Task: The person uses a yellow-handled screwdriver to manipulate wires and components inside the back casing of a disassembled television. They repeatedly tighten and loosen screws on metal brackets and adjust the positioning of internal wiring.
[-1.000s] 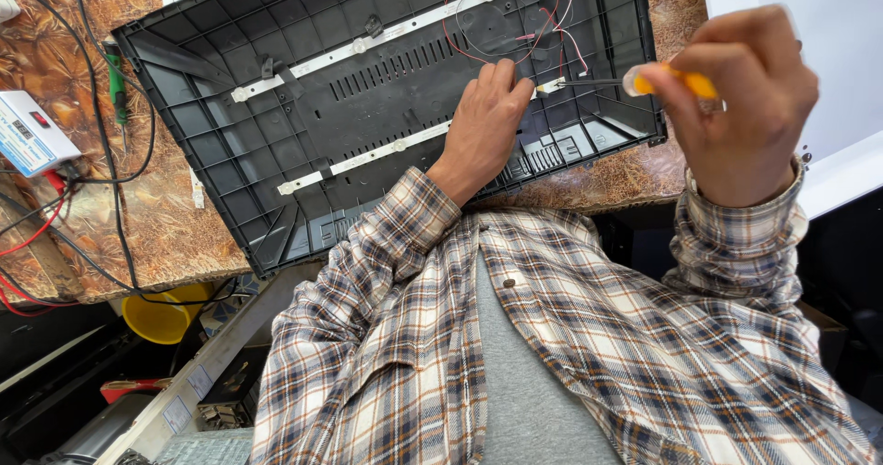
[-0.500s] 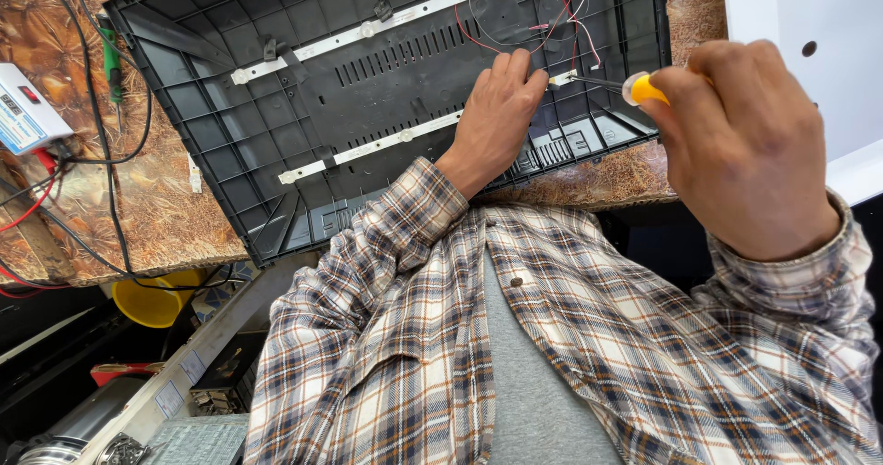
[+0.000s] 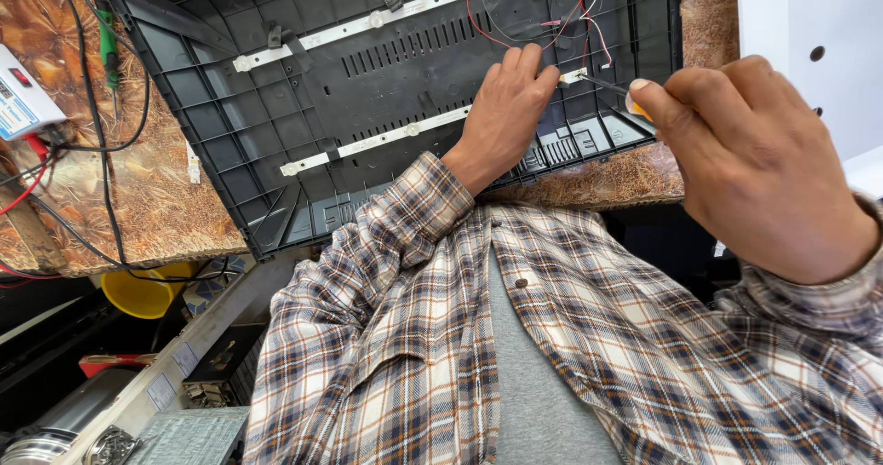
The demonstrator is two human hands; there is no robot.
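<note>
A black ribbed plastic back panel (image 3: 230, 79) lies on a brown patterned workbench (image 3: 156, 198). Two white light strips run across it, one at the top (image 3: 368, 22) and one lower (image 3: 386, 137). My left hand (image 3: 506, 106) rests flat on the panel, fingertips at the right end of the lower strip. My right hand (image 3: 763, 161) grips a tool with a yellow handle (image 3: 636, 106); its thin metal tip (image 3: 598, 82) points at that strip end beside my left fingertips. Thin red and white wires (image 3: 552, 19) loop over the panel just above.
A small white and blue meter box (image 3: 23, 102) sits at the left with black and red leads (image 3: 97, 161) trailing over the bench. A white board with holes (image 3: 809, 23) stands at the right. Below the bench edge are a yellow bowl (image 3: 138, 290) and metal parts.
My right hand has come down and in toward the panel, bringing the tool tip to the strip end. My left hand has stayed on the panel, shifting slightly right along the strip.
</note>
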